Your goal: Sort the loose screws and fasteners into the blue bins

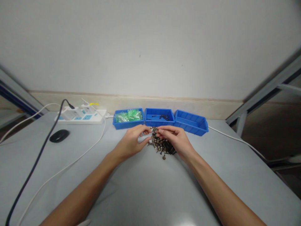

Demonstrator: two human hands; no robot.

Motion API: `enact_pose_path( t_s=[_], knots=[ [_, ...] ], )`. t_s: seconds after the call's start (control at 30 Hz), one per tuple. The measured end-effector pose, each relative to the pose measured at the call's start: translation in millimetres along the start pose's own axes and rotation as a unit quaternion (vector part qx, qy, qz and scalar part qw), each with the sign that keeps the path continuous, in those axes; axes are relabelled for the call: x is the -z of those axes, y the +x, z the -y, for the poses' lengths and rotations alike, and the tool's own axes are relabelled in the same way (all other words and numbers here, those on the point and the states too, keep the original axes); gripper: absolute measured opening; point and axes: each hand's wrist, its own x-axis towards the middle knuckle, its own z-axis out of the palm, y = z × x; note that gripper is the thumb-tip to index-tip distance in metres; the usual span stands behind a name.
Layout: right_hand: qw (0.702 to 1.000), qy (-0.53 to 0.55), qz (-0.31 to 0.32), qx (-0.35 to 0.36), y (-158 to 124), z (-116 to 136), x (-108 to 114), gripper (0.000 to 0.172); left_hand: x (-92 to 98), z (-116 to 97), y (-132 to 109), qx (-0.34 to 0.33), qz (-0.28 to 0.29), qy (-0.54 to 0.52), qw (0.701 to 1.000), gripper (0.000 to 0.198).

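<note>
A heap of screws [159, 145], some silvery and some black, lies on the table in front of me. Over its left side is my left hand [133, 140], thumb and forefinger apart, fingertips close to a few silvery screws [153, 129] at the heap's far edge. My right hand [176, 138] reaches across the heap from the right; its thumb and forefinger are pinched together at those same screws. The hands hide part of the heap. One loose screw [164, 157] rests on the near side.
Behind the heap stand three blue bins: one with green and clear plastic packets [131, 115], a middle bin [150, 123] with black screws, and a bare right bin [191, 121]. A white power strip [96, 117], cables and a black mouse [59, 136] are at left.
</note>
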Motion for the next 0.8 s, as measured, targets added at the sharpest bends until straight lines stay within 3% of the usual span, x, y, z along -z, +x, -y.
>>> enact_pose_path(
  t_s=[0.1,0.23,0.5,0.8],
  knots=[
    [0.997,0.024,-0.048,0.052,5.9,-0.1,4.5,0.034,-3.2,14.7,-5.7,0.005,0.057,0.064,0.996,0.009],
    [0.997,0.020,-0.050,0.059,4.5,0.1,10.8,0.044,-9.8,27.5,-10.0,0.027,0.094,0.090,0.991,0.010],
    [0.997,-0.068,-0.007,0.026,0.3,4.8,13.8,0.024,-11.2,20.1,-7.6,0.033,0.079,0.113,0.990,0.011],
    [0.997,-0.076,-0.001,0.012,0.5,0.2,8.3,0.020,-19.3,17.3,-4.9,0.028,0.078,0.171,0.982,0.010]
  ],
)
